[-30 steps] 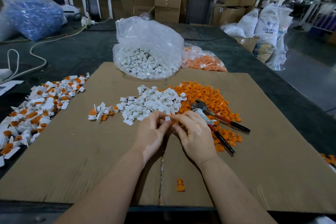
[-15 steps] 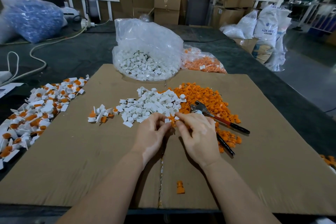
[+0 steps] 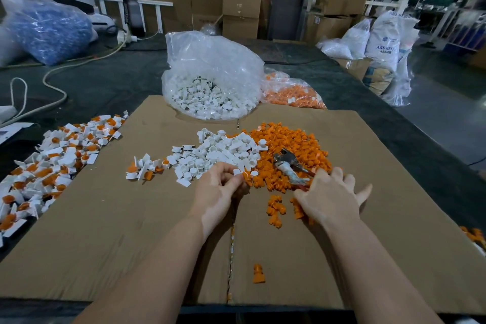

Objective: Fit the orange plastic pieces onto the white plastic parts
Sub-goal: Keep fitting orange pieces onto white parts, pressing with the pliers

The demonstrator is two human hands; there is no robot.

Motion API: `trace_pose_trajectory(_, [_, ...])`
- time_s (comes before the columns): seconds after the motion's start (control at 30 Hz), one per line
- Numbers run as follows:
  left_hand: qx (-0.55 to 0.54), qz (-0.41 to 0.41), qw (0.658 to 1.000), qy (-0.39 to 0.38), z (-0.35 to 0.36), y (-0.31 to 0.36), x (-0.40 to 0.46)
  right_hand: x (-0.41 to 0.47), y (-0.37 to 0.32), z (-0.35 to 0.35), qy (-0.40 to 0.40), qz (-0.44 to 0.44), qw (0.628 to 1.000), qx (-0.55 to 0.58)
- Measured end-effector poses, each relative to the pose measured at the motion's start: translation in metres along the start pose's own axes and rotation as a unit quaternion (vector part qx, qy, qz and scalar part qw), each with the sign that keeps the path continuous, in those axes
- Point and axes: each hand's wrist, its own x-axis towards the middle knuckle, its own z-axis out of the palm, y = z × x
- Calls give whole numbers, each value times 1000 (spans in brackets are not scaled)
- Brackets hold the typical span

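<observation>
the hands sit in the lower middle of the frame, apart from each other. the left hand has its fingers curled, pinching a small white piece at the near edge of the white pile — what exactly sits between the fingertips is too small to make out. the right hand is spread, fingers straight, holding nothing, hovering over the lower right fringe of the orange pile and over the handles of a pair of pliers lying in it.

the move to come looks like fetching an orange piece, and the right hand is plainly the nearer: a few loose orange pieces lie just left of its thumb, between the two hands, and the main heap is just above its fingers in the picture. the pieces are stubby and lie every which way, so no one long axis can be told.

counts: one white pile, one orange pile, both far too many to number; one stray orange piece alone low on the cardboard; a heap of fitted pieces at the left edge; two bags of stock — white and orange — at the far edge of the cardboard on the counter.
</observation>
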Motion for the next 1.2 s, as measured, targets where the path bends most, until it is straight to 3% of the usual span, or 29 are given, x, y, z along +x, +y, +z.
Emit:
trace_pose_trajectory(0.23, [-85,-53,995,27,-1,6,7,-6,-6,-15,72,-82,992,60])
trace_pose_trajectory(0.43, [-125,-81,988,49,-3,12,15,-15,-20,-29,-101,-173,950,238])
trace_pose_trajectory(0.6, [-178,-107,976,64,-2,22,18,-21,-25,-34,-211,-184,906,316])
trace_pose_trajectory(1.0, [-204,-152,962,97,-3,26,21,-20,-28,-42,-295,-185,859,375])
trace_pose_trajectory(1.2, [-213,-172,956,107,-1,27,21,-22,-30,-40,-262,-215,881,330])
